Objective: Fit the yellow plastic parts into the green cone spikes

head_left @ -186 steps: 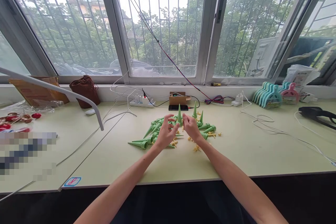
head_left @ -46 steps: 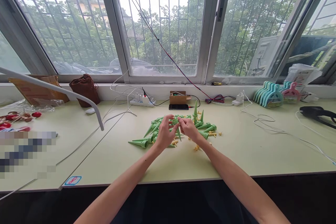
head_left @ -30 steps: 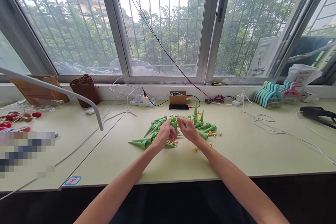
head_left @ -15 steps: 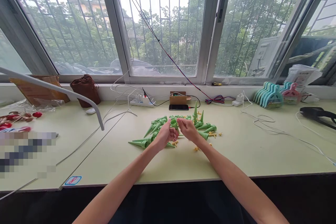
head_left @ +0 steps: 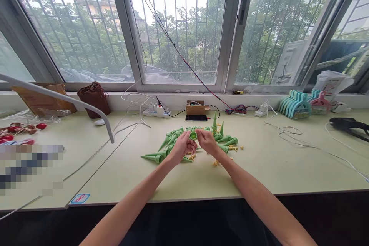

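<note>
- Windows (head_left: 175, 27): metal-framed panes across the far side; bars and trees behind the glass.
- Table (head_left: 259, 169): pale yellow-green top, below the windows; a seam runs across its left part.
- White tube (head_left: 72, 102): curved, enters from the left edge, ends above the table.
- Green cones (head_left: 173, 136): loose cluster at the middle of the table, around and beyond both hands. Most lie on their sides, several at left with wide mouths toward the viewer.
- Brown pouch (head_left: 93, 100): at the back left, near the wall.
- Teal pieces (head_left: 296, 103): standing in a row at the back right, a pink piece (head_left: 319, 102) beside them.
- Left hand (head_left: 180, 148): thumb at the rim of one cone, fingers curled below it; narrow grip, holding that cone clear of the table.
- Right hand (head_left: 208, 141): thumb and fingers drawn together just beside the same rim. Narrow grip; cannot tell whether it touches the rim or has a small part between the fingertips.
- Small carton (head_left: 196, 108): brown, at the back behind the cluster.
- Phone (head_left: 196, 118): dark, flat, directly in front of the carton.
- Held cone (head_left: 193, 135): between the two hands, round mouth facing the viewer; its tapered end is hidden.
- Upright cones (head_left: 214, 125): two, points up, just beyond the right hand.
- Yellow pieces (head_left: 215, 163): small, scattered among the cones and near both hands; one lies apart to the right.
</note>
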`<action>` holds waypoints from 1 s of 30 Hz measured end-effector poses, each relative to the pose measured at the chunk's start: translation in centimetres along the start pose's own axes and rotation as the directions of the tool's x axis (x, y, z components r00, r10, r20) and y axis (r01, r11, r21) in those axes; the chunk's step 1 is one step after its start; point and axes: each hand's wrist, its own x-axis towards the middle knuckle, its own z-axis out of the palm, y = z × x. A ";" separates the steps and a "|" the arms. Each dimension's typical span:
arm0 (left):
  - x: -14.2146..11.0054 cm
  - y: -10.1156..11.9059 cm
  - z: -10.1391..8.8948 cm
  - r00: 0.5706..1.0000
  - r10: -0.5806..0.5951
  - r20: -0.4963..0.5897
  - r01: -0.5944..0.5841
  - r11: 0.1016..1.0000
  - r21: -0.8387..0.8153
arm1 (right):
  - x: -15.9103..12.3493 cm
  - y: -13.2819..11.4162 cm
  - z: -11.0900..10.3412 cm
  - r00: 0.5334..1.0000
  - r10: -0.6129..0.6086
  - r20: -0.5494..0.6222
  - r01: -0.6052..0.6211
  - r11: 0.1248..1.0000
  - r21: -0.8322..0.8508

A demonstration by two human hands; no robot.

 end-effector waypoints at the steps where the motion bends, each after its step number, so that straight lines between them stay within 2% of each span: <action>1: 0.0 0.0 0.0 1.000 0.005 -0.002 -0.005 1.000 0.009 | 0.0 0.0 0.0 1.000 0.006 0.003 -0.006 1.000 0.001; 13: -0.4 0.5 0.2 0.991 0.136 -0.011 -0.132 0.976 0.174 | 0.0 0.0 -0.1 0.999 0.032 0.020 -0.032 0.999 0.012; 22: -0.7 0.6 0.2 0.985 0.167 0.037 -0.171 0.954 0.246 | 0.0 -0.1 -0.4 0.999 0.042 0.025 -0.042 0.999 0.005; 30: -0.6 0.3 0.3 0.974 0.226 0.032 -0.225 0.925 0.307 | 0.1 -0.1 -0.5 0.998 0.047 0.036 -0.046 0.999 -0.012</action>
